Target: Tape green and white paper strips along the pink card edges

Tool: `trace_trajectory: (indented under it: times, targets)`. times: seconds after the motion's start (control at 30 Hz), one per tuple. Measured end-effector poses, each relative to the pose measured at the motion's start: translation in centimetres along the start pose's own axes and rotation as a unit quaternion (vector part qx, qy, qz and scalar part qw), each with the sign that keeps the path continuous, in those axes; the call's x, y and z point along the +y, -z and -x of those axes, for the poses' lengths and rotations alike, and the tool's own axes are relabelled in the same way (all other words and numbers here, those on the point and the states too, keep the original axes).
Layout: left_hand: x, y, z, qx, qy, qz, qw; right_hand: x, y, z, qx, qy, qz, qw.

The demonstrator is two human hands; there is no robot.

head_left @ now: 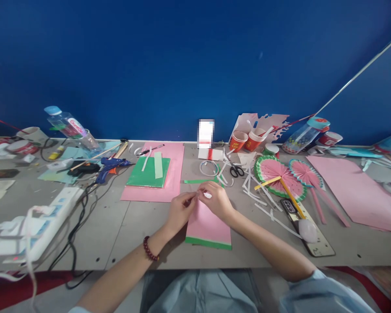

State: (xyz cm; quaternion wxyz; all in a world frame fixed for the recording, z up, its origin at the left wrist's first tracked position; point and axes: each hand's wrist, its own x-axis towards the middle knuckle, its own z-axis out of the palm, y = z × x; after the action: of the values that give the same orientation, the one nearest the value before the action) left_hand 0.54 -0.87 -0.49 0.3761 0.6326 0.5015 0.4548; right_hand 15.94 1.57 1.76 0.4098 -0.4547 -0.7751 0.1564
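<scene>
A pink paper sheet with a green strip along its near edge lies on the table in front of me. Over its far end, my left hand and my right hand meet, fingertips pinched together. Whatever sits between the fingers is too small and covered to make out. Just beyond them lies a thin green paper strip, partly behind my right hand. A roll of tape rests farther back, with black-handled scissors to its right.
Left are a green paper pack on pink paper, a blue glue gun and a power strip. Right are loose white strips, watermelon-patterned paper fans, a phone, red paper cups and a bottle.
</scene>
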Motion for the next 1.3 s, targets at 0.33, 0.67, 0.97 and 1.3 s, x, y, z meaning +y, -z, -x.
trace_trajectory:
  times: [0.33,0.67,0.97,1.3]
  targets:
    - [0.1,-0.06,-0.21,0.018,0.029,0.016,0.999,0.15,0.11,-0.01,-0.024,0.048,-0.002,0.999]
    - [0.28,0.02,-0.08,0.001,0.008,0.0,1.0,-0.22,0.08,0.23,-0.05,0.103,0.074,0.991]
    - [0.1,-0.14,0.11,-0.006,0.021,0.016,1.0,-0.09,-0.26,0.36,-0.02,0.037,0.035,0.999]
    - [0.08,-0.08,-0.15,0.02,0.034,0.025,0.999,0.12,-0.08,0.01,-0.018,0.028,-0.02,0.999]
